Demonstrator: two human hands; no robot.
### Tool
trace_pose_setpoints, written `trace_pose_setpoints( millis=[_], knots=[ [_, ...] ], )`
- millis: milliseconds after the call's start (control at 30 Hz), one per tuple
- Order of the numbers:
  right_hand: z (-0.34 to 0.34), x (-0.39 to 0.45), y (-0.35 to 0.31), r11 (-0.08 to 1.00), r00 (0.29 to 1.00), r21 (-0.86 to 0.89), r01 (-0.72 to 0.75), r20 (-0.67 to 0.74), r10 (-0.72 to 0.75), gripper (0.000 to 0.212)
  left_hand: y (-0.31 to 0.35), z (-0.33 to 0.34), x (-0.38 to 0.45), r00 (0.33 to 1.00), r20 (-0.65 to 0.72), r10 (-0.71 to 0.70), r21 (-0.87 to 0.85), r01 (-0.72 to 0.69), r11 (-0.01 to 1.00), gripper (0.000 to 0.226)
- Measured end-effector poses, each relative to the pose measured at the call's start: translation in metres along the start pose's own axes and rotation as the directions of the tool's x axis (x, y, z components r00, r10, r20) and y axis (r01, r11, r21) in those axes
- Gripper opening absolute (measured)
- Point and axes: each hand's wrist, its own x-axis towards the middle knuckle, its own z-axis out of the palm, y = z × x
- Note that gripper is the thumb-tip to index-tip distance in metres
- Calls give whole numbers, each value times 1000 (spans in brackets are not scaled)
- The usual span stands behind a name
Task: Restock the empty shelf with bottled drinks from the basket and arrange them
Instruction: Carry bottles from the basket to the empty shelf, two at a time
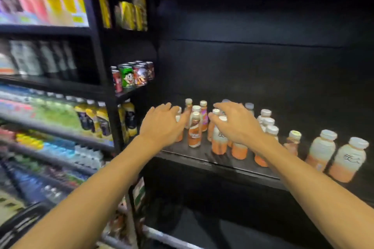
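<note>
You had roughly sixteen bottles [195, 131] standing on the dark shelf [222, 162]; those behind your hands were partly hidden, so the count was uncertain. Your left hand [162, 125] and right hand [234, 123] both reached over the left cluster, fingers [219, 105] spread and released, grasping nothing. The neighbouring stocked shelves [50, 107] were blurred.

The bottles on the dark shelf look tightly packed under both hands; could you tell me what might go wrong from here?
1. The left hand and right hand reach over a crowded cluster of orange bottles; a nudge could topple several.
2. The two large bottles at the right stand near the shelf front edge and might fall off.
</note>
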Motion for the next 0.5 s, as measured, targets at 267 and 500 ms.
trace_pose_setpoints(
  millis=[267, 500],
  knots=[
    [71, 32, -169, 950, 940, 170, 262, 178, -291, 56, -161, -67, -103, 939, -12, -343, 123, 342, 932, 58],
    [141, 54, -296, 831, 812, 333, 446, 241, -532, 58, -264, -101, -188, 800, -104, -590, 232, 597, 768, 64]
  ],
)
